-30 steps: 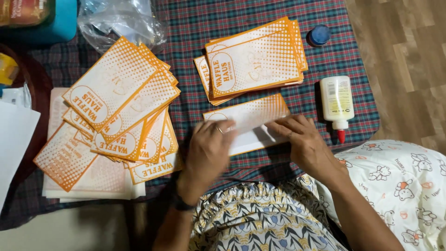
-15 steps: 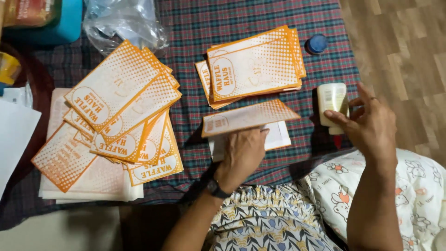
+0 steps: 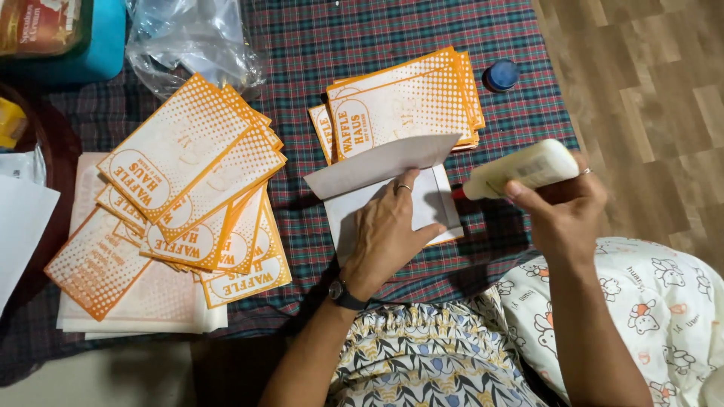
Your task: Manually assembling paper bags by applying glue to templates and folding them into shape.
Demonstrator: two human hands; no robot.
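Note:
My left hand [image 3: 388,234] presses flat on a white paper bag [image 3: 437,207] lying on the plaid cloth, and its upper flap [image 3: 377,169] stands lifted open. My right hand [image 3: 562,211] grips a cream glue bottle [image 3: 520,169], held sideways with its red tip pointing left at the bag's right edge. Just behind the bag lies a stack of orange-and-white printed paper bags [image 3: 407,105].
A fanned pile of orange printed bags [image 3: 188,188] lies at the left on white sheets. A blue bottle cap [image 3: 501,75] sits at the back right, a clear plastic bag [image 3: 188,38] and a blue box [image 3: 90,45] at the back left. Wooden floor [image 3: 648,90] lies at the right.
My right hand left the bag, picked up the glue bottle at the right and brought it tip-first to the bag. The bag's flap was lifted open under my left hand.

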